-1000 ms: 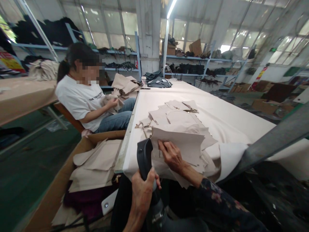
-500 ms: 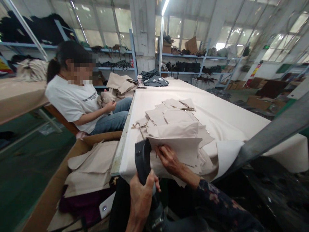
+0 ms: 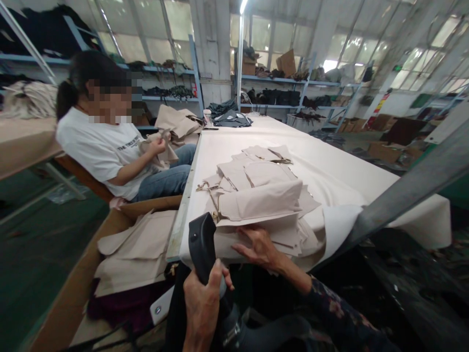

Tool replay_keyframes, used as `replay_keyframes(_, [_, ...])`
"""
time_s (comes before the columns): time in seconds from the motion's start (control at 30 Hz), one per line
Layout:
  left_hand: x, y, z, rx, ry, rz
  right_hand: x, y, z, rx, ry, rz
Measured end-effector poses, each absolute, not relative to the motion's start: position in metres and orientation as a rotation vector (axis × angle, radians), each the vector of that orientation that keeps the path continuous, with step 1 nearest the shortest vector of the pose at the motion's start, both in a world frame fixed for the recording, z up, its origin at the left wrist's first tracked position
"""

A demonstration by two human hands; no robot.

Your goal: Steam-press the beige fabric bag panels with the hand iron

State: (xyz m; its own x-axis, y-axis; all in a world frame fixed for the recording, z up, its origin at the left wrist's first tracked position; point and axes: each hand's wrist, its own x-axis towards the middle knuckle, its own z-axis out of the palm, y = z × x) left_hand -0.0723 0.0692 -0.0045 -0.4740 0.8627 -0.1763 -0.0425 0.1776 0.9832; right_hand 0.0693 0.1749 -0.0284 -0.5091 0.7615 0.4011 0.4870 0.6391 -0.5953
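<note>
My left hand (image 3: 205,298) is wrapped round a black hand-held tool (image 3: 202,239) with a curved, blunt head; its lower body runs down toward my lap. The tool's head stands at the table's near edge, left of a pile of beige fabric pieces (image 3: 256,171). My right hand (image 3: 260,249) is open, thumb apart from the fingers, at the near side of the pile. Its fingertips reach the lower edge of the topmost beige fabric piece (image 3: 262,200), which is bulged up. Brass-coloured zipper parts (image 3: 216,213) show at that piece's left end.
A cardboard box (image 3: 69,278) of beige pieces stands left of the table (image 3: 311,151). Beyond it a seated person (image 3: 106,142) handles beige fabric. A grey metal bar (image 3: 410,181) slants across the right side. Dark cloth (image 3: 232,119) lies at the far end.
My right hand has turned from bent fingers on the fabric to spread fingers at its edge. The top piece has moved back and bulged. The view has shifted slightly; the other person's hands have risen.
</note>
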Motion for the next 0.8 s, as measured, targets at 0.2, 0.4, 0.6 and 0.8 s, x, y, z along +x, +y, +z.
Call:
replay_keyframes(0.2, [-0.072, 0.051, 0.007, 0.83, 1.697, 1.398, 0.065, 0.181, -0.015, -0.969, -1.437, 1.568])
replay_keyframes(0.4, [-0.066, 0.033, 0.024, 0.876, 1.73, 1.369, 0.056, 0.187, -0.029, -0.852, -1.023, 1.605])
replay_keyframes(0.6, [-0.05, 0.022, 0.024, 0.95, 1.718, 1.309, 0.052, 0.172, -0.032, -0.949, -1.046, 1.496])
replay_keyframes(0.8, [-0.039, 0.027, 0.015, 1.004, 1.605, 1.213, 0.051, 0.162, -0.021, -1.103, -1.122, 1.484])
